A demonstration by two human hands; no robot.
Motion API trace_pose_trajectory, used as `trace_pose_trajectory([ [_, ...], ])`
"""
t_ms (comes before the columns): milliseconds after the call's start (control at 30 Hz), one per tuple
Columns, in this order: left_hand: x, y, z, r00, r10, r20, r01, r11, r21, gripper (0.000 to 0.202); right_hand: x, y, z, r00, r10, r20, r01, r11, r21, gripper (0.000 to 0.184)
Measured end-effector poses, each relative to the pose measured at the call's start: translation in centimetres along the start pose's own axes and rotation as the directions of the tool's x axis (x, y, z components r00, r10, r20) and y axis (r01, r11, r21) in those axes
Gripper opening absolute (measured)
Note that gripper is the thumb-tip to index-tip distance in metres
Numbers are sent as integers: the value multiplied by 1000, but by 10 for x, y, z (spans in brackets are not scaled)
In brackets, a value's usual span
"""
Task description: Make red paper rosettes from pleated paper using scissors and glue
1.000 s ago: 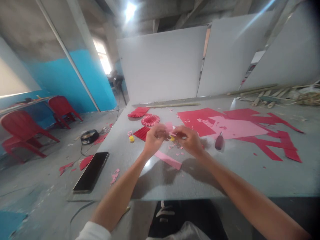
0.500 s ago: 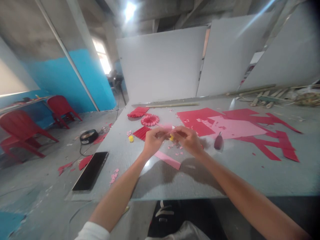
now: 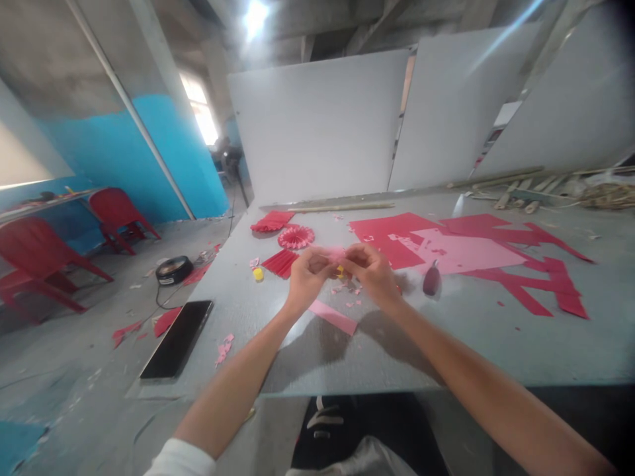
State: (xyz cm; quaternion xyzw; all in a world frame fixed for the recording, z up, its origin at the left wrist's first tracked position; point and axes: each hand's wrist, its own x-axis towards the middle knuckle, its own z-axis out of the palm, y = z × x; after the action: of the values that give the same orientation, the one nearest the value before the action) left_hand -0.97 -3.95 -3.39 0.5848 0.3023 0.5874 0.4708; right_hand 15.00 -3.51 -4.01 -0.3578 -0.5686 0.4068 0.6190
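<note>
**Pink paper piece (image 3: pixel 336 254) pinched by left hand (image 3: pixel 310 274) and right hand (image 3: pixel 372 272)**

Both hands are nearly closed, fingers curled, holding the piece between them just above the desk (image 3: pixel 397 350). A small yellow object (image 3: pixel 340 271) shows directly beneath it, between the hands. Pink paper scraps (image 3: pixel 347 291) lie just below the right hand. A pink paper strip (image 3: pixel 333 317) lies nearby. A red pleated paper fan (image 3: pixel 280 263) lies just beyond the left hand.

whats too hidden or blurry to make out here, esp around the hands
- Pink paper piece: head view, its shape and grip hidden by the left hand and right hand
- Small yellow piece: head view, mostly hidden by the hands
- Dark red tapered object: head view, too blurred to identify
</note>
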Motion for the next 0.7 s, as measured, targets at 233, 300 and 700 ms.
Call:
trace_pose_trajectory([
  [233, 0, -1, 0, 1000, -8, 1, 8, 1000, 19, 43, -3, -4, 1, 1000, 14, 3, -14, 999, -49, 31],
  [300, 1, -3, -2, 1000, -3, 11, 2, 999, 49, 44, -3, -6, 1, 999, 39, -4, -39, 998, -52, 31],
  [700, 1, -5, -4, 993, -83, 79, 71, 987, 142, 51, -2, -9, -3, 993, 79, 92, -62, 983, -173, 35],
])
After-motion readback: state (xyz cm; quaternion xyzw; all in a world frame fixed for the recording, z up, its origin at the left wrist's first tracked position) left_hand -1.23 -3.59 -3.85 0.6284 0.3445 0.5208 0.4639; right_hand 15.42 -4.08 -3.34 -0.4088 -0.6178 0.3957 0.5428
